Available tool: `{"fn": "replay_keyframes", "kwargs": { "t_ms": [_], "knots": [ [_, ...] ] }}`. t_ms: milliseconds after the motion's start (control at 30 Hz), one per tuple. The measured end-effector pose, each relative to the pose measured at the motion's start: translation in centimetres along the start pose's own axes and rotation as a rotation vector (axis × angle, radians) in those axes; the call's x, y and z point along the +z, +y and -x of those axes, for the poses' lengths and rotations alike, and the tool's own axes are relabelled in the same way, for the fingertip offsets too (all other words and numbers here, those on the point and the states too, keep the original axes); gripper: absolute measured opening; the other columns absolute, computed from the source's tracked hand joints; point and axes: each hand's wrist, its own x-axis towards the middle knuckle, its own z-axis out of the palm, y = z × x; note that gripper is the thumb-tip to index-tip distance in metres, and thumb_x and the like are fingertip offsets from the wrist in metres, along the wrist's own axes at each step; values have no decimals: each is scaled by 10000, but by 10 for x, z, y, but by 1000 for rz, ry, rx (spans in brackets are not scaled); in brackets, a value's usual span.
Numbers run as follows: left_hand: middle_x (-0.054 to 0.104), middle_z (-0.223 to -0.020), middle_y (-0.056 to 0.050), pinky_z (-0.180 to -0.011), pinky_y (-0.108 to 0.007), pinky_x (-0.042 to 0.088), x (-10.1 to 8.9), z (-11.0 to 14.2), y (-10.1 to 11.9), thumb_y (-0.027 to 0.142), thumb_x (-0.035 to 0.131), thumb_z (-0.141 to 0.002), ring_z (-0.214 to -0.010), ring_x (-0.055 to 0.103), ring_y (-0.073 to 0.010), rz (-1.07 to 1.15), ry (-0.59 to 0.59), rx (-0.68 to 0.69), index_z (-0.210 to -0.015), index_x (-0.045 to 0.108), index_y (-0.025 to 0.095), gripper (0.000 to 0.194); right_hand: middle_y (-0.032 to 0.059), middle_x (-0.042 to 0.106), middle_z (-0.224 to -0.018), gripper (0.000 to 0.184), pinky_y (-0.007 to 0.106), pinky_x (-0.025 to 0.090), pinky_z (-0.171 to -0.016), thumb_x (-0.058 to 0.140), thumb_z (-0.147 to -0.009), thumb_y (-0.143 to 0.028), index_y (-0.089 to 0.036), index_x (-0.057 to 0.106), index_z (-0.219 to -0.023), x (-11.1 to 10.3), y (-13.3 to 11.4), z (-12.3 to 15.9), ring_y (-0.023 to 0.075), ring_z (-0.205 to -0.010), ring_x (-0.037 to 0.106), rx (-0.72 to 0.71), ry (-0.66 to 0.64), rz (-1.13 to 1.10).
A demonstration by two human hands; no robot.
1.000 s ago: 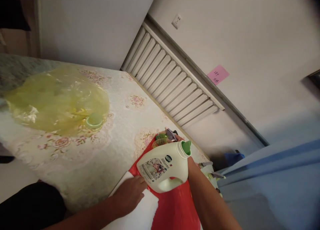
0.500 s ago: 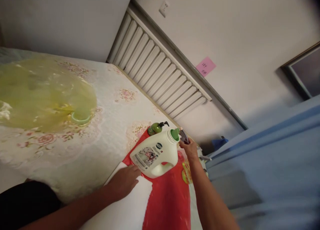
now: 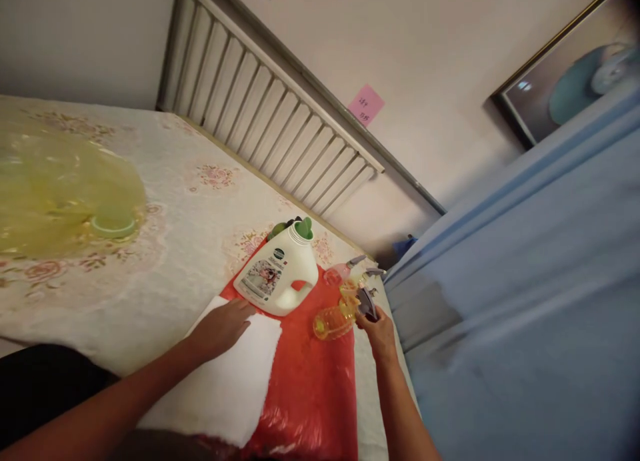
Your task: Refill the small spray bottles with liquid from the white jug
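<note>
My left hand [image 3: 223,327] lies with its fingers stretched out on a white towel [image 3: 225,374], fingertips by the base of a cream jug [image 3: 270,281]. The jug stands uncapped and tilted in view, with a green spout piece in its mouth and a handle hole low on its right. At the right, my right hand [image 3: 379,334] is closed on a dark grey curved piece [image 3: 367,305], whose exact kind I cannot make out. Directly beside that piece is a clear yellow bottle [image 3: 333,323]; whether the two are joined is unclear.
A red plastic sheet [image 3: 315,381] lies under the towel and jug. Behind my right hand stand a pink bottle [image 3: 337,275] and another bottle with a grey top. A puffed yellow bag [image 3: 65,187] lies on the flowered tablecloth [image 3: 195,247]. A radiator [image 3: 270,107] and blue curtain [image 3: 500,281] border the table.
My right hand has moved with the dark grey piece from the jug's mouth toward me, down beside the yellow bottle. The view has shifted right; my left hand stays by the jug's base.
</note>
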Motion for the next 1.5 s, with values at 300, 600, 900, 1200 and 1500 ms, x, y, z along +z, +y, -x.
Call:
{"fn": "replay_keyframes", "kwargs": {
  "t_ms": [300, 600, 900, 1200, 1500],
  "knots": [
    [678, -1087, -103, -988, -417, 478, -15, 0, 27, 172, 469, -880, -1067, 592, -259, -62, -66, -130, -1064, 669, 173, 271, 14, 663, -646, 328, 281, 471, -587, 727, -660, -446, -153, 709, -806, 2, -13, 82, 176, -601, 586, 16, -101, -163],
    [378, -1569, -168, -1187, -521, 316, 24, 20, 111, 390, 742, -776, -1443, 363, -333, 294, -206, -69, -1523, 303, 190, 889, 4, 671, -697, 247, 273, 457, -612, 682, -754, -394, -168, 709, -852, 25, -32, 117, 167, -621, 593, -138, -154, -148],
    [500, -1459, -174, -1127, -522, 388, 53, 7, 132, 323, 837, -626, -1346, 490, -361, 375, -227, -134, -1466, 333, 180, 990, 20, 681, -749, 196, 276, 476, -636, 703, -728, -353, -182, 706, -823, 33, -42, 124, 172, -667, 588, -176, -142, -248],
    [535, -1434, -142, -1105, -470, 416, 53, 14, 131, 329, 780, -688, -1301, 542, -320, 317, -201, -100, -1446, 335, 212, 886, 56, 724, -891, 241, 325, 522, -799, 679, -778, -367, -175, 700, -922, 29, -42, 124, 202, -831, 665, -169, -146, -424],
    [489, -1492, -140, -1127, -475, 393, 56, 15, 129, 362, 773, -717, -1347, 506, -316, 278, -200, -86, -1484, 282, 237, 919, 79, 750, -937, 398, 353, 554, -818, 767, -740, -416, -151, 701, -1029, 5, -58, 118, 210, -854, 691, -35, -82, -670]
  ]
}}
